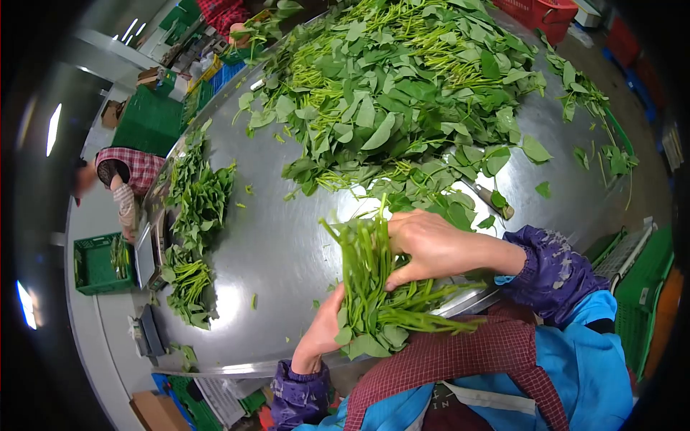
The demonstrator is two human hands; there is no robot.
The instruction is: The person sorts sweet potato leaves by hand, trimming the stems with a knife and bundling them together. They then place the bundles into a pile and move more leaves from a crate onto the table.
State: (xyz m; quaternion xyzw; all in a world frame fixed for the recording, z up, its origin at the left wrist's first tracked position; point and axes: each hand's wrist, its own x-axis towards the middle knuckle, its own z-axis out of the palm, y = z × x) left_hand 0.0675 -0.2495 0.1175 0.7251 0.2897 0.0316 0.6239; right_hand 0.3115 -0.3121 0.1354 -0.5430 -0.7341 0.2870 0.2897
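Observation:
A bunch of leafy green stems (368, 269) is held between my two hands at the near edge of the metal table (266, 287). My left hand (323, 327) cups it from the lower left, with most of its fingers hidden behind the greens. Around the right side of the bunch closes my right hand (438, 248), its thumb across the stems. Some stems point up, while others stick out sideways to the right over the table edge. Just beyond my right hand lies what looks like a knife (502, 205), its handle toward me, partly under leaves.
A large heap of the same greens (388, 93) covers the table's far side. Smaller bunches (201, 205) line the left edge. Across there, a person in a checked garment (133, 165) stands beside a scale (149, 251) and green crate (100, 266). Another crate (643, 302) stands right.

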